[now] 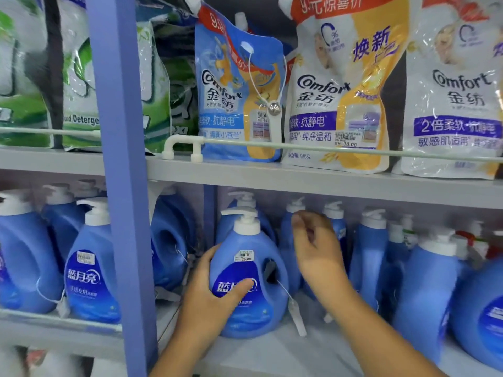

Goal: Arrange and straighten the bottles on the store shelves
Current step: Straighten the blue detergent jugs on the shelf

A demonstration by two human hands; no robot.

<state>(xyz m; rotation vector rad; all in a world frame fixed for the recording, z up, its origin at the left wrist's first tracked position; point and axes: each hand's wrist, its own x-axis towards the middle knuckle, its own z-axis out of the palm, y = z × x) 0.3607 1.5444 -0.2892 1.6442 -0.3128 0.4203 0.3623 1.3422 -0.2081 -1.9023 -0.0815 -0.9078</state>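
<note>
A blue pump bottle point(250, 248) with a white pump and a dark blue label stands upright at the front of the lower shelf point(272, 349). My left hand point(215, 292) grips its lower left side, thumb across the label. My right hand point(315, 246) hovers to the right of this bottle with fingers loosely curled, holding nothing, in front of narrower blue bottles point(368, 248) further back. A white security tag point(295, 312) hangs from the bottle's handle hole.
More blue pump bottles point(92, 270) fill the lower shelf on both sides. A violet upright post point(122, 159) divides the shelving. On the upper shelf point(299, 176) stand Comfort softener pouches point(239, 104) and green detergent bags point(81, 85) behind a white rail.
</note>
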